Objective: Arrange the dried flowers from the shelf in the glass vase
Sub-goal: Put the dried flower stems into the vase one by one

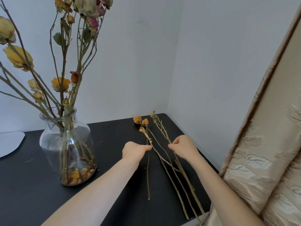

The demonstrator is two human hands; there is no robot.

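A clear glass vase (68, 144) stands at the left of the black shelf (114, 131), holding several tall dried roses (60, 84) in yellow, cream and pink, with fallen petals at its bottom. Several loose dried flower stems (171, 167) lie flat on the shelf at the right, their small orange heads (140, 120) toward the wall. My left hand (135, 150) pinches one orange-headed stem near its upper part. My right hand (182, 147) pinches a neighbouring stem with a faded green head (154, 116).
A white wall corner closes the back and right of the shelf. A beige patterned curtain (263, 152) hangs at the right, touching the shelf's front right edge. A white flat object (9, 142) lies at the far left. Small crumbs dot the shelf.
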